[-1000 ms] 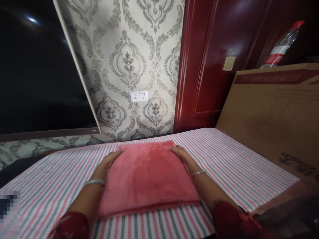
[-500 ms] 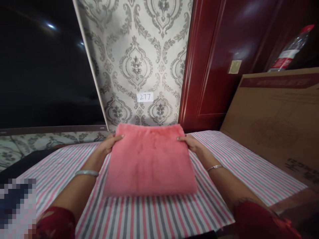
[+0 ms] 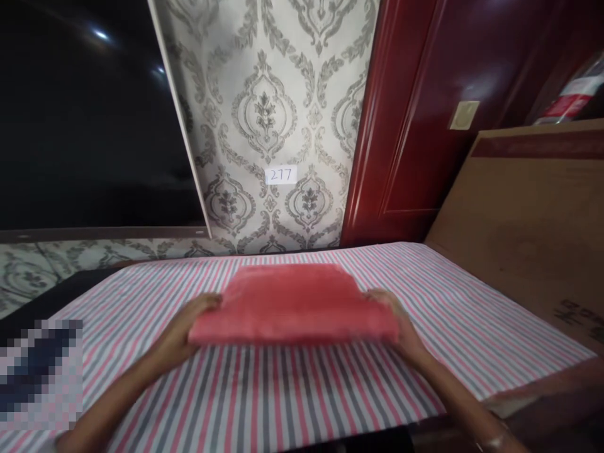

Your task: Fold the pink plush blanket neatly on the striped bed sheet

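A folded pink cloth (image 3: 292,302), blurred by motion, is held by its two sides over the striped tablecloth (image 3: 283,402). Its near edge shows as a thick fold, and the top face slopes away from me. My left hand (image 3: 195,318) is closed on the left side, and my right hand (image 3: 396,318) grips the right side. Some fingers of both hands are hidden by the cloth. Whether its underside touches the tablecloth, I cannot tell.
At the right stands a large cardboard box (image 3: 528,207) with a plastic bottle (image 3: 573,97) on top. A dark television screen (image 3: 94,126) fills the upper left. A patterned wall with a paper label (image 3: 281,175) reading 277 rises behind the table.
The pink cloth has come down and tipped flatter; before, its broad face was raised towards me. Both hands moved lower with it and slightly farther apart. The view shifted slightly.
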Tool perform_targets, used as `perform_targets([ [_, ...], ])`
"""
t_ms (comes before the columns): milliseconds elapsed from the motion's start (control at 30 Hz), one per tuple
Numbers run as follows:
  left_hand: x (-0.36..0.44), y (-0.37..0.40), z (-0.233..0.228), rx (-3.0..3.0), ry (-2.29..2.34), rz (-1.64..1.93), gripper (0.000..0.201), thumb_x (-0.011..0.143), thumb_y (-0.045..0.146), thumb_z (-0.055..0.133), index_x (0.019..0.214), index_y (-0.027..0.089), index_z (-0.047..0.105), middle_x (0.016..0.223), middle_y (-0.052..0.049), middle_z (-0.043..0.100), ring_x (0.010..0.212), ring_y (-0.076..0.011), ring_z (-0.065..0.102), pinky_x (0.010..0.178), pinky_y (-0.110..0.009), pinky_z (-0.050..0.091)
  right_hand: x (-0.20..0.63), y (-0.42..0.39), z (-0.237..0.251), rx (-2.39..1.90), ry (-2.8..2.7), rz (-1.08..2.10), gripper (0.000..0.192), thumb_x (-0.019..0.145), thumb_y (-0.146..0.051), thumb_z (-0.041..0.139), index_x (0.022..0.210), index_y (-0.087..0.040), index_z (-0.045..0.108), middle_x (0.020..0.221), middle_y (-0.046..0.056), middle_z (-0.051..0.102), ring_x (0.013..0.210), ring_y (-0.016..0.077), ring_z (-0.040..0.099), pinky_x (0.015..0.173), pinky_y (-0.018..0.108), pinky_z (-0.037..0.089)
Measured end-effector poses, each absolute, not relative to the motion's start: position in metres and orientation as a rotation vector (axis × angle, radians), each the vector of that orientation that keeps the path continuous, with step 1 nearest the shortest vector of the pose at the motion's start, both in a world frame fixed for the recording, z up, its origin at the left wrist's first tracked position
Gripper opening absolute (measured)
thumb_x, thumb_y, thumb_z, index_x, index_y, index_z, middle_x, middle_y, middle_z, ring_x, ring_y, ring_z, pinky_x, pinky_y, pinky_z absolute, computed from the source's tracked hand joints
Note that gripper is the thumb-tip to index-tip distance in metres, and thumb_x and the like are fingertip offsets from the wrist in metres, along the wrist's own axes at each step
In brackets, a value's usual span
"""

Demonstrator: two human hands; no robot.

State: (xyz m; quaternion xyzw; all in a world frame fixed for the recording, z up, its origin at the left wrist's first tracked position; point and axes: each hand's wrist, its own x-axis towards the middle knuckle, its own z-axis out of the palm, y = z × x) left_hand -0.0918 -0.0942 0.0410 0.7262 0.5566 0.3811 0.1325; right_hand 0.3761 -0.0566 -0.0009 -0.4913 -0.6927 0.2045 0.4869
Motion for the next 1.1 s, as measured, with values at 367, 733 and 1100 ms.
perform_targets([
  [367, -0.09, -0.106, 0.004, 1.494, 1.759, 1.08, 0.052, 0.076, 0.061, 0.059, 0.11, 0.024, 0.068, 0.114, -0.011, 0.073, 0.107, -0.0334, 0.068, 0.084, -0.043, 0.059, 0.387, -0.085, -0.046, -1.474, -1.547, 0.886, 0.063, 0.09, -0.063, 0.041, 0.137, -0.024, 0.056, 0.121, 0.012, 0.071, 0.115, 0.0299, 0.066, 0.102, 0.047, 0.049],
  [733, -0.073, -0.061, -0.014, 1.614, 1.763, 0.947, 0.086, 0.068, 0.071, 0.061, 0.129, 0.011, 0.058, 0.131, -0.021, 0.064, 0.12, -0.0384, 0.062, 0.1, -0.047, 0.052, 0.377, -0.07, -0.053, -1.459, -1.74, 0.743, 0.078, 0.082, -0.049, 0.057, 0.151, -0.018, 0.042, 0.143, 0.016, 0.058, 0.129, 0.0333, 0.056, 0.106, 0.051, 0.045],
  [1100, 0.035, 0.031, 0.065, 2.259, 2.125, 0.288, 0.073, 0.096, 0.05, 0.036, 0.156, 0.009, 0.026, 0.165, -0.021, 0.02, 0.154, -0.0336, 0.014, 0.121, -0.058, 0.019, 0.256, 0.041, 0.055, -1.818, -2.074, 0.194, 0.057, 0.102, -0.038, 0.035, 0.156, -0.02, 0.035, 0.159, 0.014, 0.038, 0.148, 0.0312, 0.029, 0.116, 0.055, 0.025],
])
